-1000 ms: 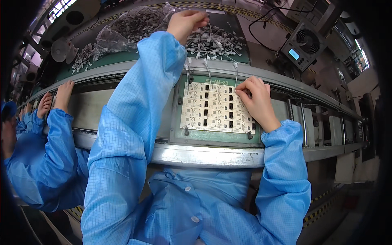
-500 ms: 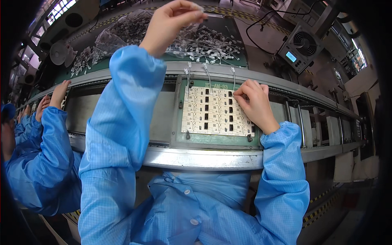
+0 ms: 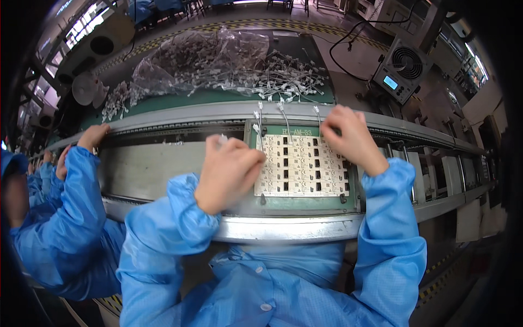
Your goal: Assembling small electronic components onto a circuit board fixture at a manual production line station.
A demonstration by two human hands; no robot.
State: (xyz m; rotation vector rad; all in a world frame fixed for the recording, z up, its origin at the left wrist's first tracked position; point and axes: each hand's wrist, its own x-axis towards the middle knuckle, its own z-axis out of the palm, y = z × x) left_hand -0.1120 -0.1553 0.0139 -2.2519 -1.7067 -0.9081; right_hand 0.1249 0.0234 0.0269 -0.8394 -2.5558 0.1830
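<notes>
My left hand (image 3: pixel 227 171), slightly blurred, is closed over the left edge of the white circuit board panel (image 3: pixel 302 174). A small white connector (image 3: pixel 223 140) shows at its fingers; any wire on it is hidden. My right hand (image 3: pixel 351 136) has its fingers pinched together at the panel's upper right, beside a white-ended cable (image 3: pixel 317 111). Whether they grip this cable I cannot tell. The panel, with rows of black components, lies in a green fixture plate (image 3: pixel 305 204). More white-ended cables (image 3: pixel 281 106) stick out over its far edge, at the middle and left.
Beyond the metal conveyor rail (image 3: pixel 289 229) lies a heap of white-ended cables (image 3: pixel 289 76), partly under a clear plastic bag (image 3: pixel 218 54). A boxy fan unit (image 3: pixel 403 68) with a lit display stands at far right. A co-worker's blue sleeve (image 3: pixel 81 191) is close on the left.
My left hand has come down from above the cable heap to the panel's left edge. My right hand has shifted slightly away from me along the panel. The whole view has tilted a little.
</notes>
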